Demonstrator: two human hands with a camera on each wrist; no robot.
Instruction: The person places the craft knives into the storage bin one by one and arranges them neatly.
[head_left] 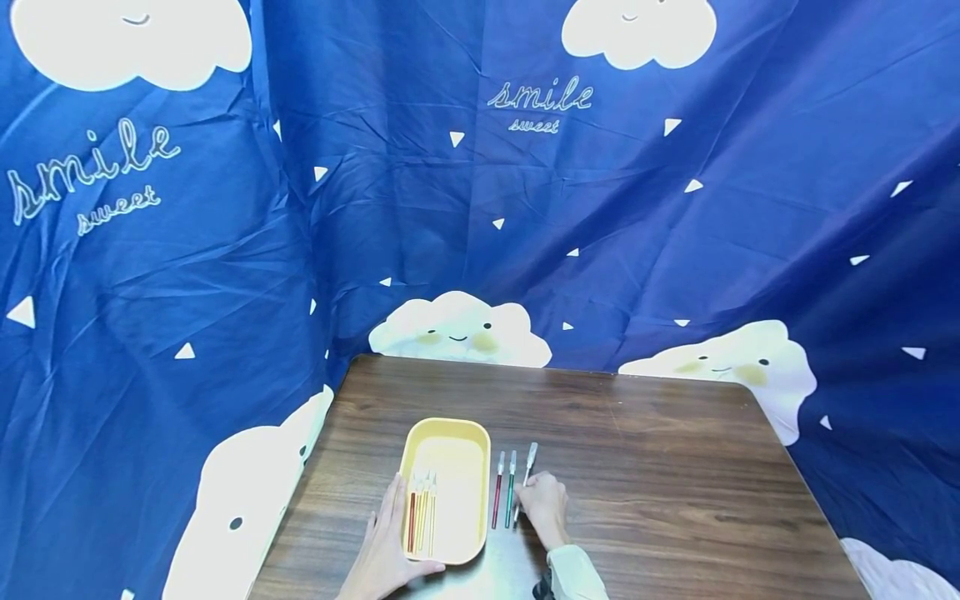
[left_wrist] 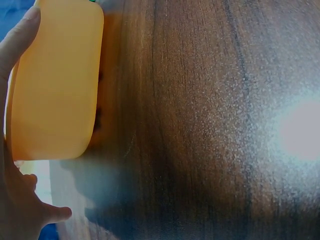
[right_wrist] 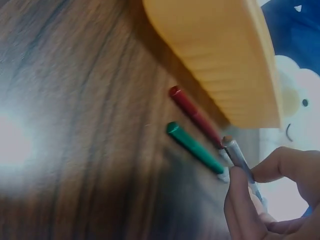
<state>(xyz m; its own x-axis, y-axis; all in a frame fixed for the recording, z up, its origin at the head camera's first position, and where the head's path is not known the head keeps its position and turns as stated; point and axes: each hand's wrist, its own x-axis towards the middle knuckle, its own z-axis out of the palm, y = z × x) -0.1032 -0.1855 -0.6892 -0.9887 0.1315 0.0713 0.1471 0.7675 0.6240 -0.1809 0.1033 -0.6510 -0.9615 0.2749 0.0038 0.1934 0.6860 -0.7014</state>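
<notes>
The right hand [head_left: 545,504] pinches the silver pen [right_wrist: 237,156] just right of the green pen [right_wrist: 195,147]; a slack pinch could let it knock that neighbour. This and the red pen [right_wrist: 195,116] separate it from the yellow tray [head_left: 461,500], holding perhaps 4 glare-washed pens [head_left: 425,517]; the left hand [head_left: 386,546] spreads around its near-left corner.

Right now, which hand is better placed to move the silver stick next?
Likely the right hand: it pinches the silver stick. The left hand rests against the yellow tray, mostly on the side away from that stick.
</notes>
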